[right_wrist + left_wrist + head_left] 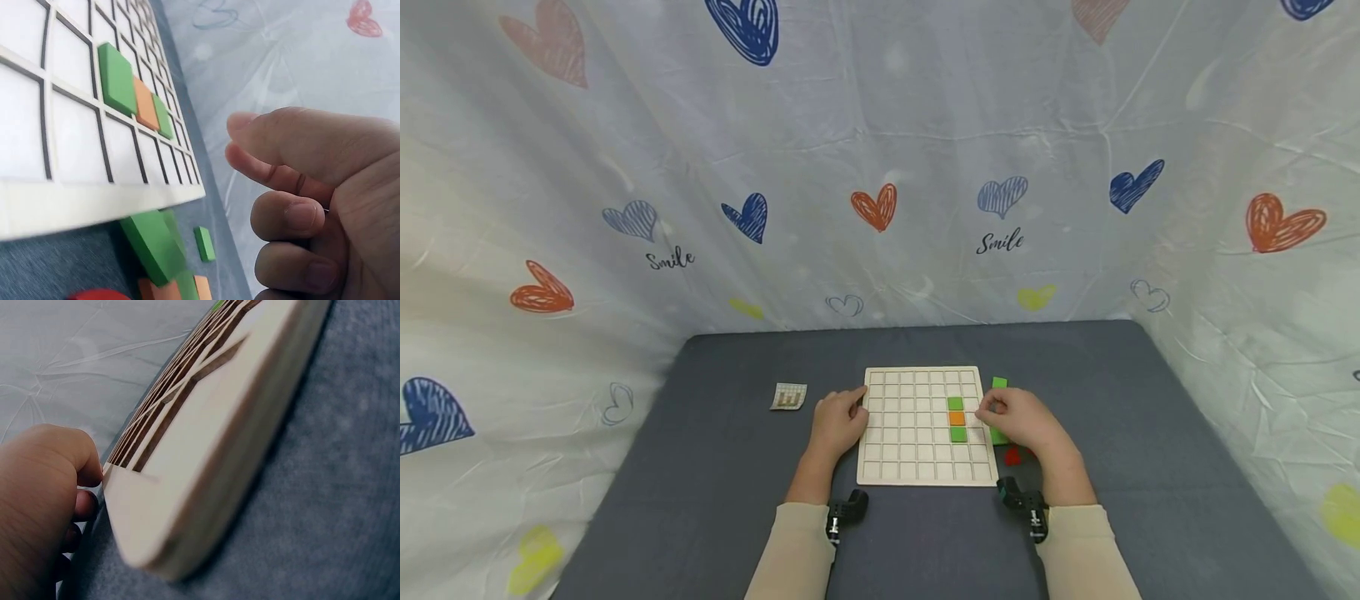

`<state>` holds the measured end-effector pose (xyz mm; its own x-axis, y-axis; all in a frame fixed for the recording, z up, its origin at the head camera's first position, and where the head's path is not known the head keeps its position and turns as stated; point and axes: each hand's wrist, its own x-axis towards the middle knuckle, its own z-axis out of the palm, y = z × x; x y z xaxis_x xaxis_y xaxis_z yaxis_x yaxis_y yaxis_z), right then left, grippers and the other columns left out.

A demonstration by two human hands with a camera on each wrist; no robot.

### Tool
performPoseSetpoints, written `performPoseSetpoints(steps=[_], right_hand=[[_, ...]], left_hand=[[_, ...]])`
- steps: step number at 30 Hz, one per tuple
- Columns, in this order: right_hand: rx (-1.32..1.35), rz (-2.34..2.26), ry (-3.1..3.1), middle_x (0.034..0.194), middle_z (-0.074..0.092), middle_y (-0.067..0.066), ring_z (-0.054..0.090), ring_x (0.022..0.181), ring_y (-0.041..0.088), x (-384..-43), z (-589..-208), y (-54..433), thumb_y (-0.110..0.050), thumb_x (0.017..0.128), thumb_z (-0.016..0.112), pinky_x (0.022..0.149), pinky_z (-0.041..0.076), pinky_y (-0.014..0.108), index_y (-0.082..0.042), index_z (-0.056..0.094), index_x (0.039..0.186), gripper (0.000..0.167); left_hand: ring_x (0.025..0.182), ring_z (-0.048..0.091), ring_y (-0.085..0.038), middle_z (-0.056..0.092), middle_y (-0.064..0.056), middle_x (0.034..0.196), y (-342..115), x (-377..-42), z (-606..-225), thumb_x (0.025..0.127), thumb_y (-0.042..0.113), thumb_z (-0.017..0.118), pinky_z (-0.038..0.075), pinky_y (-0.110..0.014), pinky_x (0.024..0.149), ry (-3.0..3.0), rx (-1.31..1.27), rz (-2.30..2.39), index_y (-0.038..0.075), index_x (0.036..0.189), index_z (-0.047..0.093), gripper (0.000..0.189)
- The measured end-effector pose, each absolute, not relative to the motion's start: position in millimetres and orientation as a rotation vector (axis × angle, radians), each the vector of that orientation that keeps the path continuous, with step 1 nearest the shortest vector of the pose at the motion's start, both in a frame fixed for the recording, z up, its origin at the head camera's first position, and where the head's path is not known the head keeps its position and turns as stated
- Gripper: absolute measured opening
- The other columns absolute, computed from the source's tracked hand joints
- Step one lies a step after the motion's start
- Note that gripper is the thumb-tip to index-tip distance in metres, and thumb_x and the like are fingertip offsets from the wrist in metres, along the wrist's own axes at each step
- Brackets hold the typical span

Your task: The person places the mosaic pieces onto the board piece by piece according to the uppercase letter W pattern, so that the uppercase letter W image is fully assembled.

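A pale wooden grid board (927, 479) lies on the dark cloth. Three tiles sit in its right part: an orange tile (957, 418) between two green tiles (117, 81). My left hand (841, 421) holds the board's left edge near the far corner, its fingers curled beside the edge in the left wrist view. Over the board's right edge is my right hand (1018, 417), thumb and forefinger tips nearly together and the other fingers curled. No tile shows between its fingertips in the right wrist view.
Loose green tiles (1000, 382), orange tiles and red pieces (1012, 456) lie right of the board, partly under the right hand. A small printed card (788, 397) lies to the left. A white curtain (880, 150) with hearts hangs behind the table.
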<state>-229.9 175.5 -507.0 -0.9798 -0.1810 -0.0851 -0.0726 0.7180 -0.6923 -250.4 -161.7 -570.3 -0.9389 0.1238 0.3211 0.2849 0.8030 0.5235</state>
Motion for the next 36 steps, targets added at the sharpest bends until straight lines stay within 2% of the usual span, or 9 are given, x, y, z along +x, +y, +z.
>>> performPoseSetpoints(steps=[5,8,13,15,23,26,31,34,36], right_hand=[[-0.152,-1.122,2.790,0.061,0.038,0.000,0.040,0.054,0.017,-229.4,-505.5,191.9,-0.028,0.098,0.069,0.054,0.036,0.034,-0.011,0.072,0.103,0.018],[-0.086,-1.104,2.808,0.068,0.046,0.002,0.046,0.062,0.019,-227.0,-506.5,202.8,-0.029,0.099,0.068,0.059,0.040,0.036,-0.012,0.073,0.106,0.019],[-0.011,-1.077,2.822,0.072,0.052,0.004,0.049,0.063,0.020,-216.1,-512.3,218.2,-0.028,0.098,0.068,0.059,0.041,0.036,-0.007,0.072,0.111,0.025],[0.012,-1.071,2.822,0.067,0.049,0.003,0.046,0.059,0.020,-209.1,-515.9,223.2,-0.027,0.096,0.070,0.057,0.039,0.036,-0.005,0.071,0.109,0.025],[0.056,-0.932,2.818,0.072,0.049,0.003,0.044,0.062,0.020,-178.4,-525.4,234.7,-0.021,0.087,0.080,0.059,0.034,0.035,-0.009,0.070,0.101,0.021],[0.123,-0.845,2.885,0.073,0.055,0.002,0.049,0.063,0.020,-170.5,-526.6,234.1,-0.029,0.087,0.081,0.058,0.037,0.035,-0.010,0.069,0.094,0.024],[0.305,-0.751,2.919,0.081,0.064,0.004,0.054,0.067,0.021,-159.4,-522.2,236.1,-0.047,0.084,0.082,0.059,0.043,0.039,-0.008,0.067,0.092,0.043],[0.364,-0.733,2.901,0.083,0.065,0.006,0.056,0.069,0.022,-153.6,-519.0,237.1,-0.044,0.083,0.083,0.061,0.045,0.041,-0.007,0.068,0.092,0.041],[0.364,-0.729,2.902,0.077,0.063,0.005,0.054,0.066,0.021,-150.7,-518.6,235.2,-0.039,0.085,0.082,0.058,0.044,0.039,-0.008,0.069,0.083,0.034]], left_hand=[[0.056,0.025,-0.013,0.037,0.006,0.058,-161.4,-250.0,-569.1,0.093,0.011,0.056,0.030,-0.034,0.067,-2.726,-0.311,-0.853,0.010,0.135,0.070,0.044],[0.057,0.026,-0.013,0.037,0.006,0.059,-160.2,-249.1,-569.1,0.093,0.011,0.056,0.030,-0.034,0.068,-2.734,-0.307,-0.852,0.010,0.135,0.070,0.045],[0.058,0.027,-0.013,0.038,0.005,0.060,-158.8,-248.3,-570.1,0.093,0.011,0.057,0.030,-0.036,0.070,-2.739,-0.295,-0.851,0.010,0.135,0.070,0.044],[0.058,0.028,-0.014,0.038,0.005,0.060,-159.4,-248.9,-569.8,0.093,0.012,0.057,0.031,-0.036,0.070,-2.744,-0.291,-0.856,0.010,0.135,0.070,0.044],[0.057,0.029,-0.016,0.037,0.005,0.059,-160.9,-250.7,-569.7,0.093,0.011,0.056,0.031,-0.037,0.069,-2.730,-0.295,-0.861,0.009,0.134,0.070,0.043],[0.058,0.029,-0.016,0.038,0.005,0.059,-161.4,-250.5,-569.5,0.094,0.011,0.055,0.030,-0.037,0.070,-2.743,-0.287,-0.880,0.009,0.136,0.069,0.044],[0.057,0.028,-0.016,0.037,0.005,0.057,-161.6,-248.9,-570.0,0.095,0.012,0.055,0.030,-0.036,0.071,-2.758,-0.295,-0.888,0.009,0.136,0.069,0.044],[0.057,0.027,-0.016,0.037,0.005,0.056,-161.5,-248.5,-568.7,0.094,0.012,0.054,0.030,-0.036,0.070,-2.750,-0.306,-0.892,0.008,0.136,0.069,0.045],[0.057,0.027,-0.016,0.037,0.004,0.057,-161.6,-249.1,-567.5,0.094,0.012,0.054,0.030,-0.037,0.070,-2.736,-0.310,-0.898,0.008,0.135,0.069,0.044]])
